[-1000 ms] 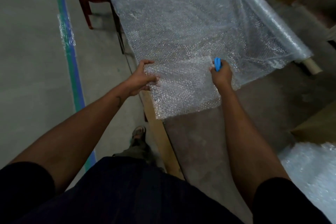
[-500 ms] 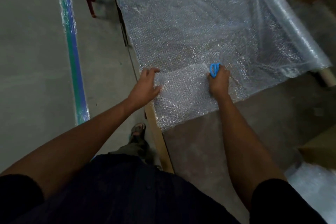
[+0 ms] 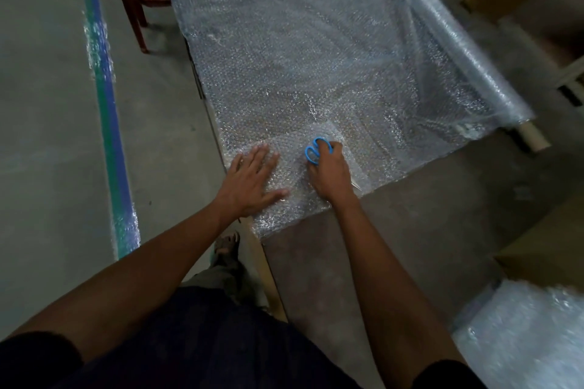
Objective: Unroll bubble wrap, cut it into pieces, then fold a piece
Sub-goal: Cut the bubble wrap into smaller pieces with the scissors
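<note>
The bubble wrap sheet (image 3: 309, 73) lies unrolled along the tabletop (image 3: 410, 246), its roll (image 3: 448, 38) at the right edge, and a smaller, denser patch sits on its near left corner under both hands. The left hand (image 3: 252, 180) lies flat, fingers spread, pressing that patch down. The right hand (image 3: 330, 174) curls its grip round the blue scissors (image 3: 317, 150), knuckles resting on the wrap, with what looks like a blade tip poking out below the wrist.

Here is the risk: the scissors are in the working hand, so any smoothing or folding move could snag or pierce the film. The wrap is light and springy, so I judge a crease may pop open once the flat palm lifts. The sheet's left edge reaches the tabletop's brink, so a careless tug could drag it towards the floor (image 3: 47, 136).
</note>
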